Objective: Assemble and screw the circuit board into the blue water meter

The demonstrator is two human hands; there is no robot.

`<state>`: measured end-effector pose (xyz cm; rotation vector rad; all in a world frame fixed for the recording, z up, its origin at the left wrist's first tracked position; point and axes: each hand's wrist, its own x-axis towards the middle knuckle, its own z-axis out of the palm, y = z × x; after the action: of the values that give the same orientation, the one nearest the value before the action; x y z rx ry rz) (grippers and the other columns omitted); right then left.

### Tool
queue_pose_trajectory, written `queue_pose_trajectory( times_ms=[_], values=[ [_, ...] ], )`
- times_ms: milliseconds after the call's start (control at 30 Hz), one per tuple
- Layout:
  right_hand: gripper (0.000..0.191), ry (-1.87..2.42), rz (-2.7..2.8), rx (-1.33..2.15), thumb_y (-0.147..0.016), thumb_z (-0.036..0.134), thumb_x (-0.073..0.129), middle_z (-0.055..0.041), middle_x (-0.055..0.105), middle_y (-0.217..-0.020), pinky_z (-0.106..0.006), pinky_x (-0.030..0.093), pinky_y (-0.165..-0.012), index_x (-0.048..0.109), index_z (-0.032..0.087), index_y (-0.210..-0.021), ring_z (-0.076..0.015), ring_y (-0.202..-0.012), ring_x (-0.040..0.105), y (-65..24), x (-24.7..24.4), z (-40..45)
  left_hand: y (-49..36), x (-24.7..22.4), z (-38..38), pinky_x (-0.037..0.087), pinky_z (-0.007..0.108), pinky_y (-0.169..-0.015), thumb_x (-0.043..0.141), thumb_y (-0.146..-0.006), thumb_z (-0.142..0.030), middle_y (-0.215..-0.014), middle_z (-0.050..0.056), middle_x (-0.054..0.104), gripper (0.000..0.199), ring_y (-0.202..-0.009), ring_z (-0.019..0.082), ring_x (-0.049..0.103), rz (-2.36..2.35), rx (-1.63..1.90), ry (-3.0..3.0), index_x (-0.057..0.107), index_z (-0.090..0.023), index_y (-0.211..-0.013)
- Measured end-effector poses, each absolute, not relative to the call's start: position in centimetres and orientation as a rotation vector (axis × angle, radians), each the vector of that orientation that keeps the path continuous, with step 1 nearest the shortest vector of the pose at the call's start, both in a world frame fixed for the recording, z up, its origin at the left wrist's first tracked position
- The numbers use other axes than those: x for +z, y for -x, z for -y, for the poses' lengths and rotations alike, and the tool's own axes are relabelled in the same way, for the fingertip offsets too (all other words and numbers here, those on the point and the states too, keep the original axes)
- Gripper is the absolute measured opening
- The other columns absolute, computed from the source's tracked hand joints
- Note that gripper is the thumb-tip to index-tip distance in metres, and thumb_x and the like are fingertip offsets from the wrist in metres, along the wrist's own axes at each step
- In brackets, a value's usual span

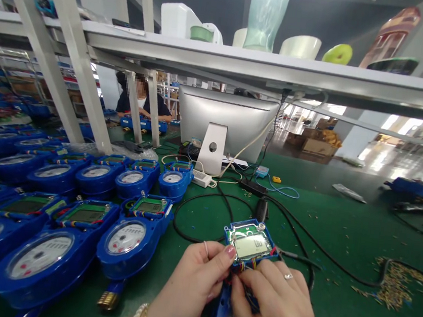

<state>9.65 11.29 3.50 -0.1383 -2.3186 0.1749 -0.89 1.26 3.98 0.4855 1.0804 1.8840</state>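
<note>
A green workbench (341, 229) fills the view, under a long white overhead shelf (268, 65) carrying pale tubs and a tall greenish bottle (266, 13). Rows of blue water meters (51, 257) with round white dials crowd the left half of the bench, packed side by side and reaching back toward a seated person (141, 100) at the far end. Near the middle stands a silver monitor (225, 119), seen from behind on its stand, with black cables (207, 198) looping across the mat in front of it. To the right lies a scatter of small brass-coloured bits (391, 288). Close to the camera, at the bottom centre, a blue meter module (249, 244) with a lit grey display sits tilted up between both hands, a black lead running off its right side. The left hand (191, 288) is closed on the module's left edge, thumb pressed beside the display, a thin ring and a bead bracelet showing. The right hand (280, 309), also ringed, curls in narrow under the module's lower edge, its fingertips pinching at the coloured wires there, touching the left thumb.
</note>
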Motion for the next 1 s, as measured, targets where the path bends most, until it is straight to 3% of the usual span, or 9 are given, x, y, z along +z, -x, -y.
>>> queue_pose_trajectory(
  times_ms=[133, 267, 400, 700, 833, 1000],
  values=[
    [0.021, 0.154, 2.324, 0.164, -0.090, 0.016, 0.051, -0.0007, 0.051, -0.067, -0.032, 0.024, -0.064, 0.059, 0.020, -0.071, -0.0183, -0.065, 0.044, -9.9, 3.3, -11.2, 0.8, 3.9, -1.2, 0.009, 0.019, -0.040, 0.070, -0.078, -0.045, -0.054, -0.008, 0.032, 0.041, -0.043, 0.002, 0.016, -1.097, 1.868, -0.516, 0.047, -0.012, -0.067],
    [0.008, 0.042, 2.386, 0.214, -0.088, 0.016, 0.058, 0.0022, 0.055, -0.072, -0.030, 0.028, -0.065, 0.063, 0.022, -0.087, -0.0154, -0.067, 0.048, -11.0, 3.8, -11.9, 1.0, 3.7, -1.2, 0.009, 0.019, -0.040, 0.067, -0.081, -0.045, -0.055, -0.007, 0.032, 0.042, -0.043, 0.002, 0.016, -1.087, 1.858, -0.530, 0.045, -0.013, -0.066],
    [0.010, 0.020, 2.343, 0.205, -0.087, 0.018, 0.063, 0.0019, 0.059, -0.080, -0.028, 0.034, -0.069, 0.061, 0.019, -0.097, -0.0135, -0.073, 0.052, -11.9, 4.4, -12.6, 1.2, 3.7, -1.1, 0.009, 0.019, -0.040, 0.066, -0.081, -0.045, -0.055, -0.007, 0.033, 0.041, -0.043, 0.002, 0.016, -1.084, 1.851, -0.534, 0.046, -0.013, -0.066],
    [0.003, 0.166, 2.294, 0.234, -0.088, 0.022, 0.063, 0.0039, 0.057, -0.074, -0.028, 0.035, -0.067, 0.060, 0.021, -0.087, -0.0133, -0.068, 0.051, -11.1, 3.8, -11.5, 1.1, 3.8, -1.0, 0.010, 0.019, -0.040, 0.065, -0.082, -0.044, -0.056, -0.006, 0.034, 0.040, -0.044, 0.003, 0.018, -1.097, 1.824, -0.562, 0.045, -0.013, -0.065],
    [0.009, 0.171, 2.316, 0.228, -0.088, 0.021, 0.062, 0.0040, 0.055, -0.070, -0.028, 0.034, -0.064, 0.059, 0.021, -0.080, -0.0132, -0.065, 0.050, -11.3, 4.0, -11.4, 1.1, 3.9, -1.0, 0.009, 0.020, -0.040, 0.065, -0.081, -0.045, -0.055, -0.007, 0.032, 0.042, -0.044, 0.003, 0.016, -1.106, 1.816, -0.570, 0.044, -0.014, -0.063],
    [0.006, 0.066, 2.279, 0.211, -0.088, 0.022, 0.061, 0.0002, 0.057, -0.088, -0.027, 0.040, -0.073, 0.061, 0.021, -0.095, -0.0140, -0.081, 0.053, -12.1, 6.1, -12.8, 1.2, 4.2, -0.9, 0.009, 0.020, -0.040, 0.065, -0.080, -0.045, -0.055, -0.006, 0.034, 0.041, -0.044, 0.003, 0.018, -1.123, 1.789, -0.589, 0.045, -0.013, -0.064]
  ],
)
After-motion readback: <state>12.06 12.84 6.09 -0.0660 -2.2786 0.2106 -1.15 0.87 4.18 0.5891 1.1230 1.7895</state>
